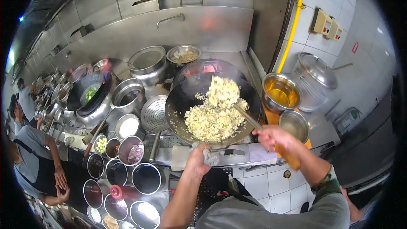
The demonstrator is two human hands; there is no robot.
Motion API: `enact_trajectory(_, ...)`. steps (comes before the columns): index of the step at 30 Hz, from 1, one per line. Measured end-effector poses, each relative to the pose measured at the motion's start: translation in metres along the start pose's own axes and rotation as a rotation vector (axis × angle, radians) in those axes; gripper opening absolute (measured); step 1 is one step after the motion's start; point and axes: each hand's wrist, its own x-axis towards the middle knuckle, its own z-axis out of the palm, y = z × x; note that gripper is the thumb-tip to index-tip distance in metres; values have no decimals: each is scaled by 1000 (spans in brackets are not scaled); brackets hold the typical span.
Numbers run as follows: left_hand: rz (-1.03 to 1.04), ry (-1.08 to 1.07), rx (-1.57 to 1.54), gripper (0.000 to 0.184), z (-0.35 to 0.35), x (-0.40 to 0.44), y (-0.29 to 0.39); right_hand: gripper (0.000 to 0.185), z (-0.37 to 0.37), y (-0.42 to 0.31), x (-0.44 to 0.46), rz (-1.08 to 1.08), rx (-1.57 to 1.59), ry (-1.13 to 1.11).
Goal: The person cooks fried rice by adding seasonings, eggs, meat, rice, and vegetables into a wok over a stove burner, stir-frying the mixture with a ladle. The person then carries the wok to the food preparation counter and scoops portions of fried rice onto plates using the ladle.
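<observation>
My right hand (275,138) is closed around the handle of a long ladle (248,117), a metal shaft ending in a wooden grip. Its head is hidden under a heaped mound of rice with yellow egg, lifted over the wok. My left hand (197,161) holds a grey cloth (210,157) at the near rim of the large dark wok (174,123). More fried rice (212,123) lies in the bottom of the wok.
A perforated strainer (154,112) and steel pots stand left of the wok. Metal containers, one with chopped onion (135,153), crowd the lower left. A pot of yellow oil (281,91) is at right. Another person (32,144) stands at far left.
</observation>
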Motion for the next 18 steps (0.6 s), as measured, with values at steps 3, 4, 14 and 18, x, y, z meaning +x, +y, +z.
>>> enact_trajectory(3,15,93,-3,29,19,-17,18,21,-1,-13,18,226,425,-104)
enact_trajectory(4,32,92,4,30,26,-28,22,21,-3,-16,18,234,415,-118)
enact_trajectory(14,316,166,-171,34,8,-142,-9,24,55,-89,-55,156,-58,-300)
enact_trajectory(18,483,273,-284,35,36,-226,-41,25,98,-116,-77,242,-201,-431)
